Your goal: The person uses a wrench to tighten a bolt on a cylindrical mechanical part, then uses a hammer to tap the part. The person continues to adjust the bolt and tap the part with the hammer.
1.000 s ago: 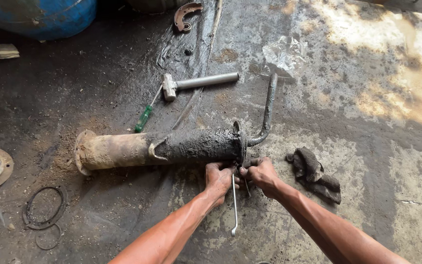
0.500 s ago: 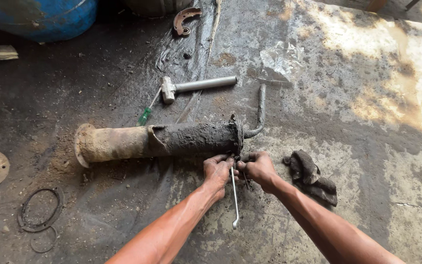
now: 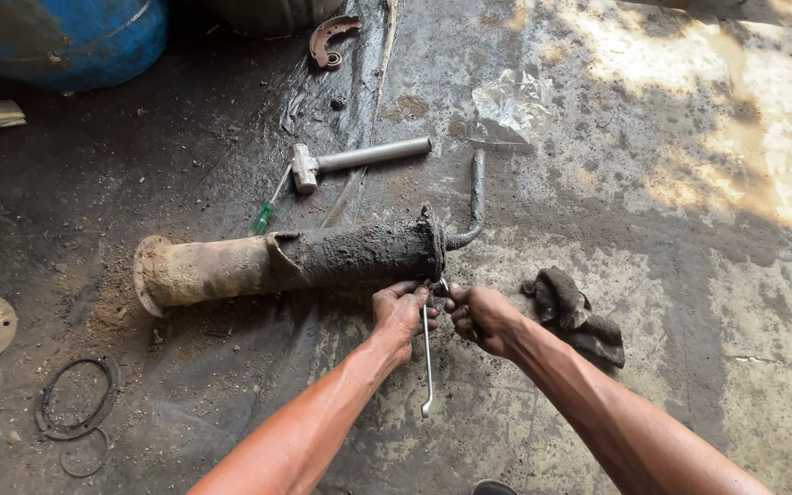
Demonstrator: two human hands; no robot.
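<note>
- Lying across the oily floor [image 3: 689, 302], long axis running left to right: a mud-caked axle tube [image 3: 295, 261], flared flange end pointing left, grimy collar end pointing right.
- Sticking out past that collar end and curving away from the person: a bent rod [image 3: 476, 197].
- Hanging down from the collar end toward the person, nearly square to the tube's axis: a slim spanner [image 3: 426, 353].
- Closing around the spanner's upper part, just below the collar: left hand [image 3: 401, 312], grip clamped on the shank.
- Curling in just right of the spanner head: right hand [image 3: 483, 316], fingers pinched on something too small to tell.
- Sitting about equally near the collar end, both hands, one on each side of the spanner.
- Resting further out: greasy rags [image 3: 579, 316] to the right, hammer [image 3: 359, 160] and green-handled screwdriver [image 3: 268, 211] beyond the tube.
</note>
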